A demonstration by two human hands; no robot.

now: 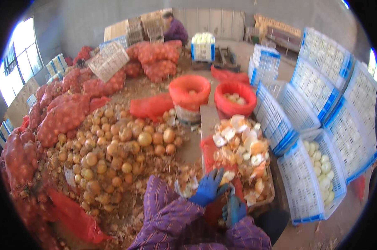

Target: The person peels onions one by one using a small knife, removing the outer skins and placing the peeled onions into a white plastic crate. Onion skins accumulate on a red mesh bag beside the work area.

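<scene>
My left hand (209, 188), in a blue glove, lies over the near edge of the onion skins with its fingers spread. Close by its fingertips is a pale and orange onion or piece of skin (227, 177); whether they touch cannot be told. My right hand (234, 208), in a blue-grey glove, is closed on a small tool with a metal tip (232, 188), probably a knife, pointing towards the left hand. Beyond both hands, onion skins (238, 137) are heaped on a tray (271, 192) and red mesh.
Loose unpeeled onions (113, 150) lie heaped at left, before full red mesh sacks (63, 115). Two red-lined buckets (190, 93) (235, 99) stand ahead. Blue-and-white crates (313, 184), one with peeled onions (323, 172), stand at right. A person (176, 28) crouches at the back.
</scene>
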